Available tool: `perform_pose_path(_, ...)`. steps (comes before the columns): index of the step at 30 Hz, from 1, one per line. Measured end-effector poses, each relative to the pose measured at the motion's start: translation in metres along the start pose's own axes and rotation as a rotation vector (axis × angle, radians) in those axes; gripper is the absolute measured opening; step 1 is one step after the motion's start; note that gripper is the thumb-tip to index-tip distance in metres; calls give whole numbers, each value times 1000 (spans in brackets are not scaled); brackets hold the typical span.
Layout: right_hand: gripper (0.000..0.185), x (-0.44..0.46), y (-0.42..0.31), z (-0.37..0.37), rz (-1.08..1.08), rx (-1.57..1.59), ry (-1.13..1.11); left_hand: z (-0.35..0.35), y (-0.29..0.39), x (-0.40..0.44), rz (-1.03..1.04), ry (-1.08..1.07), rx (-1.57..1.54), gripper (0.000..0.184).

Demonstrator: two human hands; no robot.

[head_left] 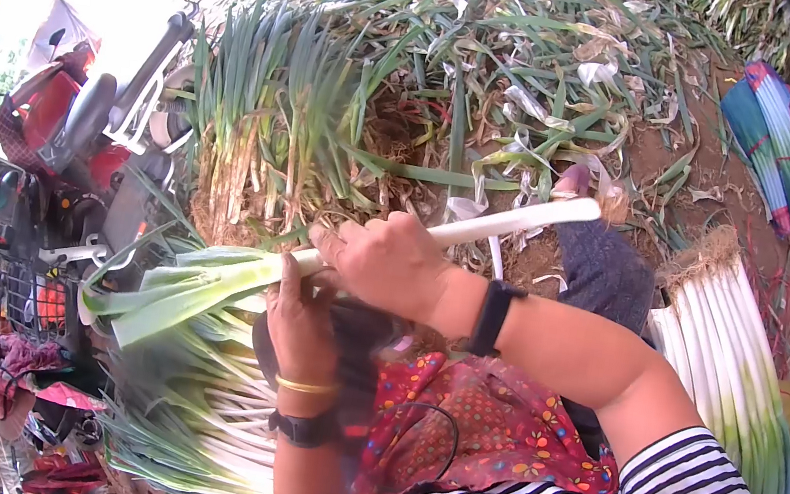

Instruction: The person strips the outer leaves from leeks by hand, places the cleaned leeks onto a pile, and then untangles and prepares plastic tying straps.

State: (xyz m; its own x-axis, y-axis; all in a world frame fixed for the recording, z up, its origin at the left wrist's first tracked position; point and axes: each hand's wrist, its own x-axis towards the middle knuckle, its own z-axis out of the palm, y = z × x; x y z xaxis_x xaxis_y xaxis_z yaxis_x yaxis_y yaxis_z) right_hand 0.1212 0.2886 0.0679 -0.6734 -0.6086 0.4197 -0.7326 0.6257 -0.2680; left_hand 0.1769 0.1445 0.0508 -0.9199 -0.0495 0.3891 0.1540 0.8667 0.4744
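A long green onion [520,218] lies slantwise across both hands. Its bare white stalk points up to the right, and its green leaves spread to the left. My left hand [301,323] grips it near the base of the leaves, thumb up along the stalk. Farther along, my right hand [391,263] is closed around the white part. Below the left hand, a pile of green onions [236,407] lies with white stalks and leafy ends. Untrimmed green onions [267,118] with brown outer skins stand beyond the hands.
Stripped leaves and skins [543,56] cover the ground ahead. A stack of white-stalked onions [727,324] with roots lies at the right, and wrapped bundles [782,150] sit behind it. Parked scooters [60,114] and a wire basket [34,297] are at the left.
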Motion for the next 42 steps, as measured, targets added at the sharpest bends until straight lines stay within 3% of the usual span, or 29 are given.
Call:
perform_pose_path(3, 30, 2, 7, 3, 16, 217, -84, 4, -2, -6, -108, 41, -21, 46)
perform_pose_path(6, 27, 2, 24, 19, 22, 492, -26, 1, 6, -5, -122, 10, -140, 34)
perform_pose_path(8, 30, 3, 38, 21, -72, 532, 141, 3, 7, 0, -405, 145, -799, 31)
perform_pose_path(10, 32, 3, 50, 12, 85, 733, 246, 0, 8, 6, -568, 248, -1183, 30)
perform_pose_path(13, 32, -2, 71, -18, 785, 1344, 215, -16, 3, 16, -625, 363, -1260, 29)
perform_pose_path(15, 27, -17, 106, -29, 845, 1495, 291, -24, -6, 18, -653, 415, -1208, 29)
perform_pose_path(17, 21, -31, 134, -49, 727, 1491, 549, -31, -22, 16, -643, 456, -1167, 29)
perform_pose_path(19, 15, -59, 203, -63, 790, 1895, 918, -43, -32, 14, -654, 474, -1151, 28)
perform_pose_path(21, 14, -99, 283, -80, 607, 1857, 1046, -51, -43, 14, -683, 529, -1138, 27)
perform_pose_path(24, 15, -103, 291, -108, 881, 1297, 1202, -64, -63, 12, -704, 555, -1116, 29)
perform_pose_path(27, 18, -131, 344, -104, 824, 1011, 900, -74, -72, 12, -701, 564, -1154, 27)
perform_pose_path(30, 21, -87, 264, -104, 884, 1041, 816, -80, -66, 16, -720, 590, -1138, 27)
perform_pose_path(31, 23, -74, 237, -107, 881, 1417, 880, -82, -68, 16, -721, 596, -1127, 27)
perform_pose_path(34, 25, -54, 193, -108, 809, 1302, 874, -85, -74, 16, -697, 597, -1072, 32)
perform_pose_path(38, 31, -20, 97, -94, 424, 910, 14, -93, -101, 11, -574, 506, -864, 44)
perform_pose_path(39, 31, -17, 62, -96, 300, 560, -141, -99, -109, 13, -575, 504, -863, 48)
perform_pose_path(41, 31, -20, 35, -91, 110, 244, -268, -109, -113, 24, -568, 557, -830, 35)
perform_pose_path(42, 31, -24, 40, -70, 43, 287, -251, -112, -110, 29, -574, 600, -823, 32)
